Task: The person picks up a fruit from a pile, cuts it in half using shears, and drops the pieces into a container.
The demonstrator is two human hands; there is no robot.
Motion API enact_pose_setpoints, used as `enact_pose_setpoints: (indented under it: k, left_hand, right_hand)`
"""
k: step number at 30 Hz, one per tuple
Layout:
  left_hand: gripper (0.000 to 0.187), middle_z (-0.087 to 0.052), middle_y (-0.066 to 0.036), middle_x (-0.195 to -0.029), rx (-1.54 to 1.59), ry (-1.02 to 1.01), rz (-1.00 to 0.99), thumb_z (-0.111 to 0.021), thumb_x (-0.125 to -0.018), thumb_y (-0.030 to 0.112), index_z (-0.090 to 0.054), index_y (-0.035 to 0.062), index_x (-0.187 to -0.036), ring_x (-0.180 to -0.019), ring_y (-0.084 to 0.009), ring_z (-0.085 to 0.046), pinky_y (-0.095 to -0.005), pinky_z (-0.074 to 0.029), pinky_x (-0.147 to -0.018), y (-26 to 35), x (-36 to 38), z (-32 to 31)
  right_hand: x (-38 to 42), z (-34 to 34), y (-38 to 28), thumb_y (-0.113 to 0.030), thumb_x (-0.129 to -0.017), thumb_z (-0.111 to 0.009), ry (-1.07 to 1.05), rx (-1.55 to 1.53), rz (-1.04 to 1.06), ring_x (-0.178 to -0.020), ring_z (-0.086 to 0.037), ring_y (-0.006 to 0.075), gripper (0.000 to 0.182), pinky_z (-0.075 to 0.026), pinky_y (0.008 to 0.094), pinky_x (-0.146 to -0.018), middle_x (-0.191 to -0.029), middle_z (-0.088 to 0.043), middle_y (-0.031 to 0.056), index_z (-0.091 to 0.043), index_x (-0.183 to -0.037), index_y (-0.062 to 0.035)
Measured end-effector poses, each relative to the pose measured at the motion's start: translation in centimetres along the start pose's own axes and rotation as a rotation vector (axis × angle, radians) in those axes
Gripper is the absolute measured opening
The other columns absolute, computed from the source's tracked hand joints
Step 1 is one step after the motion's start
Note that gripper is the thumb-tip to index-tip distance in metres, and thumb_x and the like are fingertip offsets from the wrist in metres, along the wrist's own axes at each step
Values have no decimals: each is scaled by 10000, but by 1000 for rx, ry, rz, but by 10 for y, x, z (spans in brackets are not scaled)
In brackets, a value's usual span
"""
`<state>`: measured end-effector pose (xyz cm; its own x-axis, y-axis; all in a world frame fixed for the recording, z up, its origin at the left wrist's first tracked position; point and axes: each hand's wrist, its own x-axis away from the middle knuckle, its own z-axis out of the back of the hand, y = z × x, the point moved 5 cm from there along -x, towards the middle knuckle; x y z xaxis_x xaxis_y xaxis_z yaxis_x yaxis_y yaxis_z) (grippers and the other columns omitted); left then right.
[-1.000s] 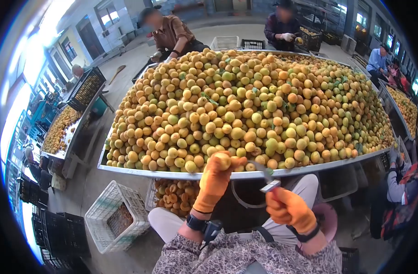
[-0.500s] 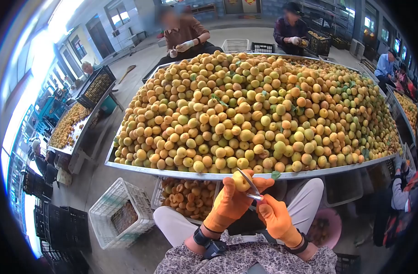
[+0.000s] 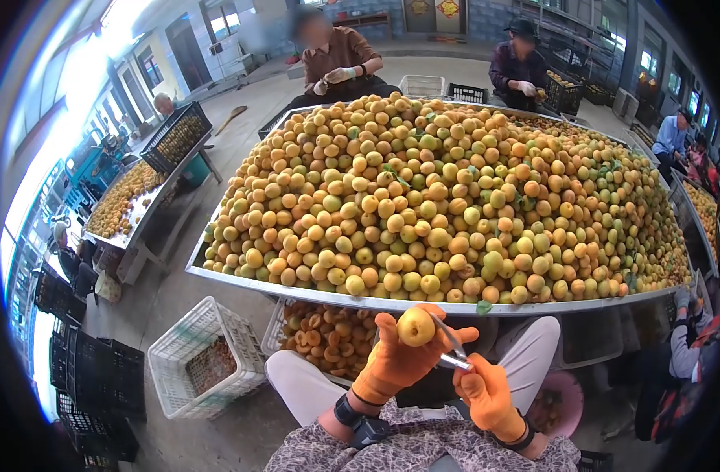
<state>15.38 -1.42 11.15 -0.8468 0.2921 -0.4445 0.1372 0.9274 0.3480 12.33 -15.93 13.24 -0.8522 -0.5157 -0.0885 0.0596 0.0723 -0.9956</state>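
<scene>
My left hand, in an orange glove, holds a yellow apricot between thumb and fingers. My right hand, gloved too, grips a small knife by its handle, with the blade pointing up along the right side of the fruit. Both hands are over my lap, just below the near rim of a metal-edged table heaped with apricots. Whether the blade touches the fruit is hard to tell.
A crate of halved apricots stands under the rim, left of my hands. Further left is a white crate, with black crates beyond. A pink basin sits by my right knee. Two people sit across the table.
The blade has moved from across the fruit's front to its right side, and the apricot has turned in my left hand. Both hands are slightly lower, and the view has shifted a little.
</scene>
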Motion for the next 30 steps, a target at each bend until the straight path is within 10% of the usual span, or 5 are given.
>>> enact_pose_setpoints:
  k: [16, 19, 22, 27, 30]
  left_hand:
    - [827, -650, -176, -1101, -391, 262, 7, -479, -816, 748, -448, 56, -1267, -1235, -405, -505, -517, -261, -1121, 7, 15, -36]
    - [828, -640, -210, -1104, -485, 183, 48, -614, -805, 672, -423, 8, -1262, -1265, -404, -484, -527, -80, -1181, 12, 16, -56]
    - [787, -635, -222, -1115, -485, 91, 52, -620, -829, 632, -419, 10, -1267, -1294, -398, -460, -519, -42, -1186, 13, 17, -69]
    - [785, -602, -174, -1192, -474, 22, 127, -706, -848, 452, -342, 1, -1378, -1354, -315, -400, -464, -224, -1160, 10, 27, -69]
    - [754, -620, -172, -1176, -830, -101, 90, -742, -808, 441, -406, 12, -1329, -1318, -395, -438, -515, -66, -1182, 25, 22, -72]
  right_hand:
    - [-8, -24, -6, -352, -978, -521, -8, 420, 227, -580, -587, 331, 407, -446, 346, -548, -711, -593, 154, -557, -1136, 20]
    - [-2, -26, -8, -308, -980, -418, 60, 467, 277, -1090, -510, 349, 422, -415, 422, -891, -1108, -563, 218, -571, -1120, 60]
    - [2, -30, -6, -324, -976, -431, 180, 518, 530, -1121, -530, 337, 433, -403, 436, -943, -1086, -582, 203, -584, -1133, 49]
    - [5, -23, -3, -377, -970, -454, 74, 566, 546, -910, -656, 313, 481, -517, 381, -761, -1047, -626, 185, -559, -1153, 55]
    - [-1, -21, -9, -381, -966, -459, 10, 436, 455, -886, -671, 312, 473, -527, 369, -738, -1023, -649, 192, -585, -1104, 53]
